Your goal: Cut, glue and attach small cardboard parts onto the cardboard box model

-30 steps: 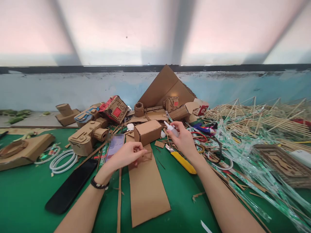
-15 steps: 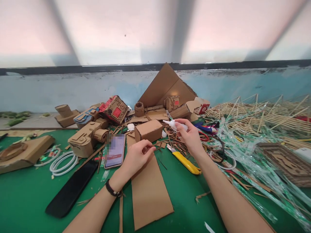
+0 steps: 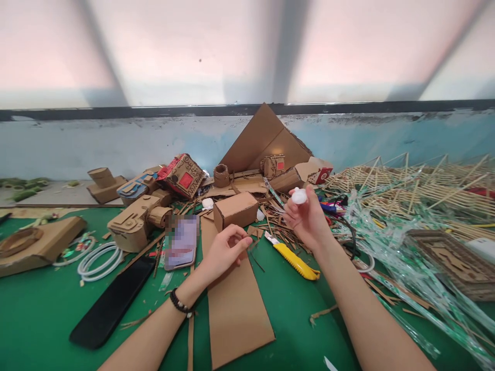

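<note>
My right hand (image 3: 307, 219) is raised above the scraps, its fingers closed round a small white glue bottle (image 3: 299, 196) whose round base faces me. My left hand (image 3: 228, 247) hovers over a long flat piece of cardboard (image 3: 240, 314), thumb and index finger pinched together. A thin brown strip (image 3: 254, 246) shows by those fingertips; whether it is held is too small to make out. Just beyond the left hand stands a closed cardboard box (image 3: 236, 210). Between the hands lies a yellow utility knife (image 3: 296, 260) with its blade showing.
A phone (image 3: 181, 245) and a black flat case (image 3: 114, 304) lie left, near a coiled white cable (image 3: 100, 262) and a cardboard camera model (image 3: 133, 221). Plastic strips (image 3: 390, 247) and stick frames (image 3: 386, 185) crowd the right. A cardboard sheet (image 3: 263, 139) leans on the wall.
My right hand has turned the glue bottle, so its nozzle no longer points left and its base shows. My left hand has shifted slightly to the right.
</note>
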{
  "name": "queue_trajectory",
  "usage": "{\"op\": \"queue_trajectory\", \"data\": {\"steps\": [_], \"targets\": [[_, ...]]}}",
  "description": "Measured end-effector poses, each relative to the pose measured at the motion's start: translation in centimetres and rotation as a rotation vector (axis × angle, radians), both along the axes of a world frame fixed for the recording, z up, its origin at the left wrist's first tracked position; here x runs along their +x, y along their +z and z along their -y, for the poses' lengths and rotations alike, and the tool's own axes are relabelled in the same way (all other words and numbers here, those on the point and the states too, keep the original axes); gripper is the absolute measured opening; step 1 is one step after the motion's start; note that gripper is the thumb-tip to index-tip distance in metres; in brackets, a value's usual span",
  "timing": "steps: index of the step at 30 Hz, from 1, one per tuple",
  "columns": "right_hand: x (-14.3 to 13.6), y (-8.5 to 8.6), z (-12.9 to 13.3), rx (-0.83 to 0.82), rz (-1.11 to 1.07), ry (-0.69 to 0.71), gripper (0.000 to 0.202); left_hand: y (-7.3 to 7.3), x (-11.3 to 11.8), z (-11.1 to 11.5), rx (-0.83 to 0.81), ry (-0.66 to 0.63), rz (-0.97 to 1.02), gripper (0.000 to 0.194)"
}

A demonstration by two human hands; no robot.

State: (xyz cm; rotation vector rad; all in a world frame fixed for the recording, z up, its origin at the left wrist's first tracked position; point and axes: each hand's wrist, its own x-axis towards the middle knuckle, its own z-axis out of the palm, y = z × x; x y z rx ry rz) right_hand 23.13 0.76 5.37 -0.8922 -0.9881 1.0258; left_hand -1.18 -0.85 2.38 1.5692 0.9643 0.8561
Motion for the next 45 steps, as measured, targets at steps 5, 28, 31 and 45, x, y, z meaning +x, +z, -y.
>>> {"op": "queue_trajectory", "data": {"steps": [5,28,31,45], "targets": [[1.0,0.3,0.8,-0.006,0.491,-0.107,0.056,-0.1,0.1,-0.2,-0.072,0.006,0.120,0.048],[4.0,1.0,1.3,-0.008,0.397,-0.095,0.041,-0.1,0.0,0.0,-0.215,-0.041,0.183,0.045],[4.5,0.8,1.3,0.011,0.412,-0.071,0.044,-0.2,0.0,0.0,-0.221,-0.037,0.197,0.047],[4.0,1.1,1.3,0.058,0.411,-0.115,0.049,0.4,-0.1,0.1,-0.247,-0.049,0.213,0.046]]}}
